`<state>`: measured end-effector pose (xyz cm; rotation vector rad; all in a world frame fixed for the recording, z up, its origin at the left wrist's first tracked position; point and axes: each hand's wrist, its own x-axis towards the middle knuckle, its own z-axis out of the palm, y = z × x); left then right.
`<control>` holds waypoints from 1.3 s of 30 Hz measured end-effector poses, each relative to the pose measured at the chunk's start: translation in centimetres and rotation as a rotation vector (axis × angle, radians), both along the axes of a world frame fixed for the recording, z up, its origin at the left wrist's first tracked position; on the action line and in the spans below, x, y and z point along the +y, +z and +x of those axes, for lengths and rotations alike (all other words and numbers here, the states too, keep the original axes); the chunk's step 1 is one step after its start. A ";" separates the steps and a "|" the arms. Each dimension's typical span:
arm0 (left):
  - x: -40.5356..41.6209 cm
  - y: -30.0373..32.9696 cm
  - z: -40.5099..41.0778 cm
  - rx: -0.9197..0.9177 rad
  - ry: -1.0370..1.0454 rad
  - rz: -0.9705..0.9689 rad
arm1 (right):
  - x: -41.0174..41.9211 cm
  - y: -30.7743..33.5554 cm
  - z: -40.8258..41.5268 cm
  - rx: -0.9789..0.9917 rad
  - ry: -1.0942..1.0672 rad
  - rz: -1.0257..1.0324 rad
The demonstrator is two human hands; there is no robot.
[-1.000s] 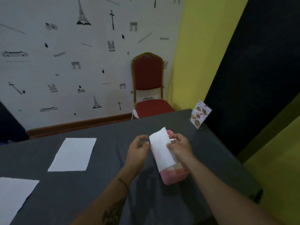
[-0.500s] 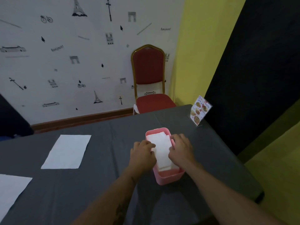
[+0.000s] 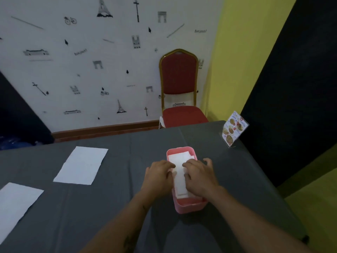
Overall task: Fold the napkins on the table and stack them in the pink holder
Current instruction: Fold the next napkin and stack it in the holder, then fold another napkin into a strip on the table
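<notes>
A pink holder (image 3: pixel 189 206) stands on the dark grey table (image 3: pixel 118 207), right of centre. Folded white napkins (image 3: pixel 179 172) lie flat inside it. My left hand (image 3: pixel 159 175) rests over the holder's left rim with its fingers pressing on the top napkin. My right hand (image 3: pixel 199 175) lies over the right side, fingers flat on the same napkin. Two unfolded white napkins lie on the table: one (image 3: pixel 82 166) at centre left, another (image 3: pixel 14 205) at the near left edge.
A small menu card stand (image 3: pixel 234 130) stands at the table's far right corner. A red chair with a gold frame (image 3: pixel 179 90) sits behind the table against the patterned wall. The table's right edge drops off near the holder.
A second ago I held a folded napkin upright above the holder. It now lies flat inside, and both hands have come down to press on it.
</notes>
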<state>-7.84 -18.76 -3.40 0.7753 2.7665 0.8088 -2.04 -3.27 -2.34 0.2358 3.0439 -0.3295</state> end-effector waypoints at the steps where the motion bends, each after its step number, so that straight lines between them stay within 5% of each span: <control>1: -0.6 0.2 -0.1 -0.022 0.072 0.086 | -0.1 0.4 -0.6 0.047 0.005 -0.044; 6: -6.2 0.5 -1.4 -0.023 0.314 0.276 | -3.1 2.1 -4.4 0.157 0.096 -0.175; 18: -23.9 -3.0 -4.7 -0.144 0.597 0.253 | -20.0 -0.2 -10.3 -0.104 0.233 -0.293; 25: -28.4 -6.7 -7.9 -0.078 0.445 0.016 | -25.8 -4.6 -12.5 -0.273 0.160 -0.268; 31: -30.9 -8.3 -10.7 -0.018 0.360 -0.165 | -28.3 -6.6 -13.9 -0.205 0.150 -0.183; 39: -33.0 -10.6 -13.8 0.093 0.408 -0.048 | -31.1 -8.8 -15.5 -0.009 0.203 -0.031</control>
